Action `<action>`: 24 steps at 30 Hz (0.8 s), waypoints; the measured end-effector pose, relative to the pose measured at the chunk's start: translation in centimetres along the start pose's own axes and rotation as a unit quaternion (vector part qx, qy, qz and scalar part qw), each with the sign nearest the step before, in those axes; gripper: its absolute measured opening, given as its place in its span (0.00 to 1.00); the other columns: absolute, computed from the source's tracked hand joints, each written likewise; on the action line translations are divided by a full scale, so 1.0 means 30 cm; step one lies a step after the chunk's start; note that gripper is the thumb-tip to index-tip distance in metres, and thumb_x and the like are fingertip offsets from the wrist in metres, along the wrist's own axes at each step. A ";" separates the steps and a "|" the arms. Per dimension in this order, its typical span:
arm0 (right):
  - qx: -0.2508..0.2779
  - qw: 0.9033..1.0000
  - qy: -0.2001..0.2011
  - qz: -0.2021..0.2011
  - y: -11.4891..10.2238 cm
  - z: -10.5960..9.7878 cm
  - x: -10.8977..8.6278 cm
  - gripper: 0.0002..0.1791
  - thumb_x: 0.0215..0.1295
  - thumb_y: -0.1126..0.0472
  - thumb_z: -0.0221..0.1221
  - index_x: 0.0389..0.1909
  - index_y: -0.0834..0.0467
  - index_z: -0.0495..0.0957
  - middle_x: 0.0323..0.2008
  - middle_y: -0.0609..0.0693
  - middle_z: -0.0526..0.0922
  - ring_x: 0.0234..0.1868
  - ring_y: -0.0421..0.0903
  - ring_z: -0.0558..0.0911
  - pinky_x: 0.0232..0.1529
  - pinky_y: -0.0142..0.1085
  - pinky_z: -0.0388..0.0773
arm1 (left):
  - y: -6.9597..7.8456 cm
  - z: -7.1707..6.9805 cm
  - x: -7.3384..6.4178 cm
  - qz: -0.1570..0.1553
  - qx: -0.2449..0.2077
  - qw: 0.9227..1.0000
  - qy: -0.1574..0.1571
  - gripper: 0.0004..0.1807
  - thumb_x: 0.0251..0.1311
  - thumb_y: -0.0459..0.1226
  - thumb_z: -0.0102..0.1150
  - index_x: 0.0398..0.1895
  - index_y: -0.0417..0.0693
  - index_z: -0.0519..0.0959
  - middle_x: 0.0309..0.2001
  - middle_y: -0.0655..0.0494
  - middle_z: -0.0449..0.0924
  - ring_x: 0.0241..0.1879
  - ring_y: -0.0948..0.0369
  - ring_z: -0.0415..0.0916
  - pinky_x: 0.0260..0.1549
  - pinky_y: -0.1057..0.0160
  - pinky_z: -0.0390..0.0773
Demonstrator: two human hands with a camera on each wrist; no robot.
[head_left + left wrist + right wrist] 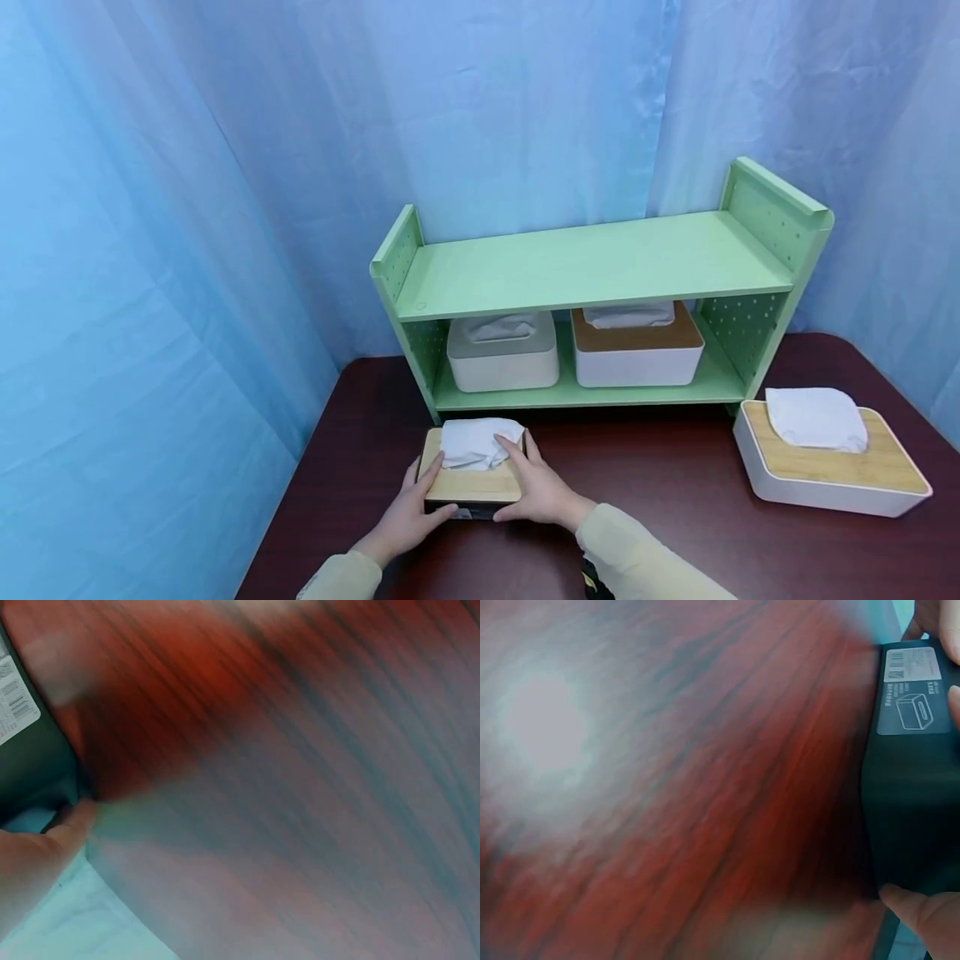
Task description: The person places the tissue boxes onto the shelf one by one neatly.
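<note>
Near the front of the shelf, a tissue box [468, 486] with a light wood lid and black sides sits between both hands, a white tissue [468, 442] sticking out of its top. My left hand [405, 515] grips its left side, the thumb near the front corner. On the right side my right hand [543, 492] holds it, thumb low at the front and fingers over the lid edge and beside the tissue. The right wrist view shows a printed label [913, 690] on the black side; a label corner also shows in the left wrist view.
Behind stands a green two-tier shelf [600, 262]. Its lower tier holds a grey-lidded tissue box [504, 367] and a brown-lidded one [637, 362]. A long white tissue box [832, 492] with a wood lid lies at the right of the dark red table [637, 467]. Blue curtains surround it.
</note>
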State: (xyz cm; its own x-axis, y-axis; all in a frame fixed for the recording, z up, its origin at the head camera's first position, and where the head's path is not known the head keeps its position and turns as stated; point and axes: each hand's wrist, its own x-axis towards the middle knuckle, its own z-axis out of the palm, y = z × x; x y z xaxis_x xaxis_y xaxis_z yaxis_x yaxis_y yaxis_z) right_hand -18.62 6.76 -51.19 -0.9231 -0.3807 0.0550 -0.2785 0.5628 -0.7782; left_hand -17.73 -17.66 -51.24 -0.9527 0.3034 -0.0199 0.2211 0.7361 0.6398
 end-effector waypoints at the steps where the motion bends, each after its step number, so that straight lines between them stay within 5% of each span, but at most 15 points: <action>1: -0.002 1.000 0.001 0.001 0.004 -0.003 -0.004 0.60 0.38 0.53 0.77 0.73 0.54 0.53 0.69 0.79 0.35 0.57 0.68 0.71 0.51 0.52 0.74 | 0.006 0.005 0.000 0.004 0.003 1.000 0.002 0.44 0.56 0.49 0.64 0.73 0.49 0.56 0.68 0.28 0.47 0.64 0.37 0.60 0.56 0.43 0.68; 8: -0.006 1.000 0.007 -0.004 0.040 -0.032 -0.032 0.55 0.38 0.53 0.77 0.70 0.56 0.58 0.67 0.81 0.40 0.58 0.72 0.69 0.50 0.54 0.74 | 0.044 0.011 0.011 0.034 0.047 0.998 0.026 0.43 0.48 0.50 0.71 0.68 0.52 0.65 0.57 0.38 0.63 0.54 0.47 0.70 0.49 0.49 0.74; 24: 0.023 0.999 0.021 0.004 0.128 -0.133 -0.093 0.54 0.37 0.54 0.77 0.69 0.54 0.63 0.70 0.76 0.41 0.66 0.73 0.56 0.57 0.61 0.66 | 0.093 0.040 0.072 0.067 0.004 0.998 -0.017 0.43 0.46 0.48 0.73 0.67 0.49 0.67 0.68 0.29 0.56 0.66 0.39 0.60 0.58 0.43 0.68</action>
State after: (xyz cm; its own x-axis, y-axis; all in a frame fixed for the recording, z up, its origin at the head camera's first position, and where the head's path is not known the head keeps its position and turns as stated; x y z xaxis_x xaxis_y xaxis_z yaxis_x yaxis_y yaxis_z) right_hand -18.17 12.92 -51.83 -0.9358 -0.3444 0.0748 -0.2598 0.5308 -0.8067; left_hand -18.91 -14.22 -50.42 -0.9072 0.4188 0.0398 0.3473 0.6923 0.6325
